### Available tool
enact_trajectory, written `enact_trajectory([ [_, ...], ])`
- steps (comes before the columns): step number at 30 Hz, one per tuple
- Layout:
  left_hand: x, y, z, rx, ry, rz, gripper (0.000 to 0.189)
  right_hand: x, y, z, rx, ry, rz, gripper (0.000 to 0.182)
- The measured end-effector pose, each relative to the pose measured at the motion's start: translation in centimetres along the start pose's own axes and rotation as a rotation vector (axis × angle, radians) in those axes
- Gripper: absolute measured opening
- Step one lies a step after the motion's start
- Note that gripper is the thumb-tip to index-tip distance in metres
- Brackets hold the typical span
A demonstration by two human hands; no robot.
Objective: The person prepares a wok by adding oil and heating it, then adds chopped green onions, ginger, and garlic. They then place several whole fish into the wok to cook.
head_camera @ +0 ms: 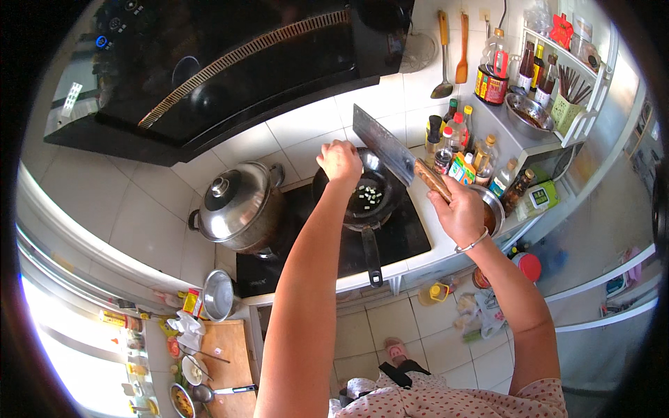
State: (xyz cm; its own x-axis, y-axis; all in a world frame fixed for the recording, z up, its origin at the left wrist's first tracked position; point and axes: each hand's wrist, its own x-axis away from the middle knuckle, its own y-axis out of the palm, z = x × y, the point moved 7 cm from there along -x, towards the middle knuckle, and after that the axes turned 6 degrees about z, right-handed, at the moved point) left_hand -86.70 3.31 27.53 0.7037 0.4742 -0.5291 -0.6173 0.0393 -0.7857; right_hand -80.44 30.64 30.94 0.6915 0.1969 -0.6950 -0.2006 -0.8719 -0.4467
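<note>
My right hand grips the wooden handle of a cleaver, its broad blade slanting up to the left beside the wok. Over the left part of the black wok, my left hand is raised with its fingers bent together; whether it holds anything cannot be told. Small white and green chopped pieces lie in the wok, which stands on the black cooktop with its handle towards me. To its left is a large steel pot under a domed lid.
Sauce bottles and a steel bowl stand right of the cooktop. A black range hood overhangs it. At lower left are an empty metal basin, a wooden cutting board, a ladle and small bowls.
</note>
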Motion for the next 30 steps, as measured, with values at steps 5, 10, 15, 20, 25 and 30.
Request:
enact_trajectory([
  [5,1.4,-4.7,1.4,0.245,0.049,0.159,0.006,1.5,0.8,1.0,-0.116,-0.055,0.154,0.022],
  [10,13.1,-10.7,-6.6,0.487,0.002,0.476,0.007,5.1,2.4,-3.7,-0.233,0.194,-0.086,0.016],
  [15,34.3,-20.4,-18.7,0.385,-0.16,0.301,0.016,14.5,10.3,-8.1,-0.497,0.54,-0.564,0.014],
  [20,59.5,-29.1,-32.2,0.088,-0.755,0.33,0.008,30.5,20.1,-21.2,-0.653,0.676,-1.19,0.009],
  [25,79.5,-37.0,-37.4,-0.107,-1.31,0.485,0.004,47.3,23.7,-32.5,-0.746,0.854,-1.658,0.006],
  [30,88.8,-41.1,-39.2,-0.122,-1.553,0.657,0.004,58.3,28.0,-38.6,-0.665,0.604,-1.715,0.014],
])
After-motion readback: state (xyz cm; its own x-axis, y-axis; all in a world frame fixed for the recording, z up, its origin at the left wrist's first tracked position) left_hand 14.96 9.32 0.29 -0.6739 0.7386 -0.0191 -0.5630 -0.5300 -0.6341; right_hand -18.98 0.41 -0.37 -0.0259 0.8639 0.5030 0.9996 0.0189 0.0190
